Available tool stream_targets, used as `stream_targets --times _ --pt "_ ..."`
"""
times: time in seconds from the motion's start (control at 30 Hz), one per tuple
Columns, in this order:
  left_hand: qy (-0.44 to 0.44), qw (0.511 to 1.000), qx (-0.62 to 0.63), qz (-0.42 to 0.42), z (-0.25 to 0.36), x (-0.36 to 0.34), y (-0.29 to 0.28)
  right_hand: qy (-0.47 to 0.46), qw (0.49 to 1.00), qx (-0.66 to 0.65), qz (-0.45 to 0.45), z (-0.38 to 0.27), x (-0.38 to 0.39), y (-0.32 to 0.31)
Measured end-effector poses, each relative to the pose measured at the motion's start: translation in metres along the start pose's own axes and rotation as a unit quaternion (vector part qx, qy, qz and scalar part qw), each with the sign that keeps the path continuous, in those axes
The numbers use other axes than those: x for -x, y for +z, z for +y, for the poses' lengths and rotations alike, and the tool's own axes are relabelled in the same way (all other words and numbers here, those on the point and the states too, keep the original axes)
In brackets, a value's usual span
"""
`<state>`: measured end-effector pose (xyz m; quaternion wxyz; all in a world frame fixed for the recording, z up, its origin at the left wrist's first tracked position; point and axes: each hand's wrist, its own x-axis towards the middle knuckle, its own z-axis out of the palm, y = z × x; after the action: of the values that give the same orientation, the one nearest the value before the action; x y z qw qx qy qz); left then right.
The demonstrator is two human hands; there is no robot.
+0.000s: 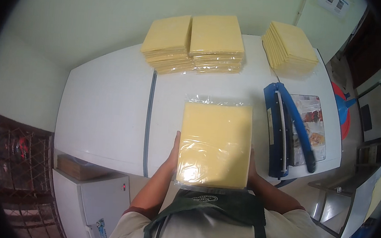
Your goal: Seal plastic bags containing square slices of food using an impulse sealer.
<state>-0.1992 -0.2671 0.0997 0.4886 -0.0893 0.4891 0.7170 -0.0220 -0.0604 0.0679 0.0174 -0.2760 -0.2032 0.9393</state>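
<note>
Held flat before the chest, above the white table (110, 112): a clear plastic pack (214, 144) of pale yellow sheets, left hand (173, 155) clasping its left edge, right hand (252, 162) mostly hidden behind the right edge but pressed to it — a two-sided grip that seems meant to keep the limp, glossy square level. Stacked at the table's far side, three piles (214, 42) of like yellow packs; lying right of the pack, a blue heat sealer (283, 131) — long, hinged, hard-edged.

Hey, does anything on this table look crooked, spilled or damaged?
Nothing spilled or damaged. The right stack of yellow sheets sits turned at an angle, unlike the two squared stacks; the blue heat sealer overhangs the table edge.
</note>
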Motion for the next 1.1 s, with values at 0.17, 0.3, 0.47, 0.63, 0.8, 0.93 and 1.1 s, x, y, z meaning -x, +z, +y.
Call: stream_targets --times 0.17,0.3,0.47,0.63,0.8,0.93,1.1 --pt "-0.004 0.999 -0.002 -0.036 0.019 -0.019 -0.028 -0.091 0.967 0.235 0.048 0.026 -0.013 0.01" --pt "-0.014 0.998 -0.042 -0.051 0.047 -0.03 -0.047 -0.092 0.993 0.074 -0.015 0.043 -0.032 0.022" --pt "-0.025 0.994 -0.045 -0.101 0.088 -0.052 -0.077 -0.113 0.985 0.122 0.038 0.059 -0.066 0.065" --pt "0.019 0.989 -0.109 -0.096 0.137 -0.07 -0.087 -0.145 0.988 0.046 -0.013 0.056 -0.108 0.099" --pt "0.135 0.958 -0.202 -0.151 0.176 -0.094 -0.106 -0.207 0.949 0.236 0.001 0.049 -0.146 0.146" --pt "0.206 0.936 -0.256 -0.122 0.197 -0.099 -0.093 -0.27 0.873 0.405 -0.033 0.038 -0.21 0.114" --pt "0.154 0.981 -0.088 -0.077 0.212 -0.102 -0.111 -0.203 0.902 0.378 -0.05 0.026 -0.24 0.15"
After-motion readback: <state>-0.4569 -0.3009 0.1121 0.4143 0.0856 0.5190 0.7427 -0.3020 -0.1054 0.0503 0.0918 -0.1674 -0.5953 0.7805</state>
